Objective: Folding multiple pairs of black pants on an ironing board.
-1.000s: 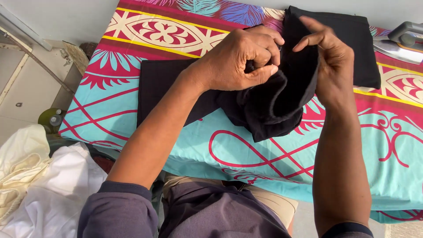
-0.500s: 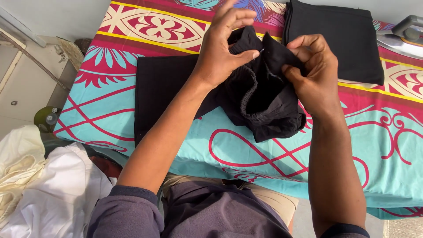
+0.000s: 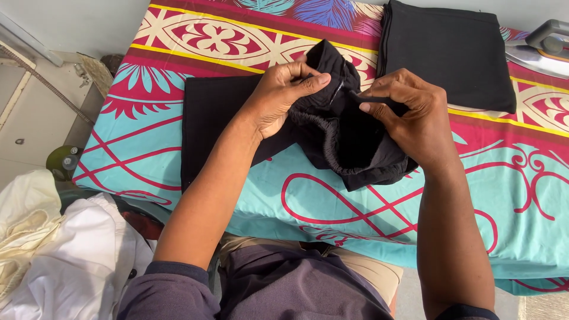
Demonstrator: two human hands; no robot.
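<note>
- Iron [image 3: 542, 47], upper right of the frame: cut by the right edge, only handle and part of the soleplate show.
- Folded black cloth [image 3: 450, 50], top: back edge runs off the frame.
- Black garment [image 3: 349, 142], centre: middle folds hidden under both hands; left hand [image 3: 284, 98] fingertips buried in fabric.
- White clothes [image 3: 65, 261], lower left: cut by frame edges.
- Green bottle [image 3: 62, 163], left: too small to tell.

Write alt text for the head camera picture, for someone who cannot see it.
Two bare hands, left hand and right hand, grip a bunched black garment with an elastic waistband above a table covered in a bright patterned cloth. A folded black cloth and an iron lie beyond; white laundry is heaped at lower left.
</note>
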